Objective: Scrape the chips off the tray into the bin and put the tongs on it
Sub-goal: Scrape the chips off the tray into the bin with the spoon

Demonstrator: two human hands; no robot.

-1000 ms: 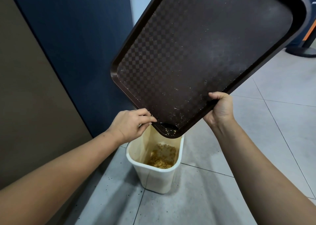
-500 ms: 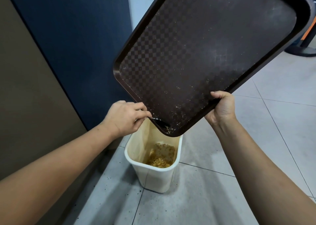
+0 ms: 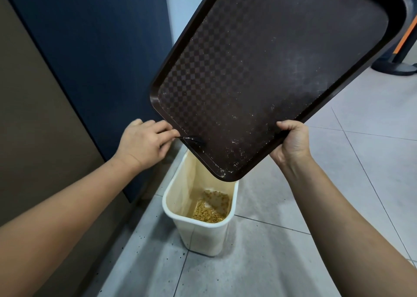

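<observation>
Your right hand [image 3: 292,139] grips the near long rim of the tray [image 3: 270,71], fingers curled over the edge and thumb under it, and holds the tray tilted steeply with 1 corner pointing down. That low corner hangs just above the far rim of the bin [image 3: 203,235], which stands on the tiled floor [image 3: 293,263] below it.

Your left hand [image 3: 144,143] sits at the tray's left edge, fingers bent and pinching the end of the dark tongs [image 3: 191,139]. The tongs reach over the rim and lie against the tray's checkered surface near the lower left side. Whether their tips are together or apart, you cannot tell from here.

The chips [image 3: 212,208] lie in a yellow heap at the bottom of the bin. On the tray only pale crumbs [image 3: 234,159] show, scattered mostly toward the low corner and along the near edge.

A dark blue panel [image 3: 101,48] rises to the left behind the tray, with a brown panel [image 3: 29,93] beside it. Small dark specks dot the floor near the bin.
</observation>
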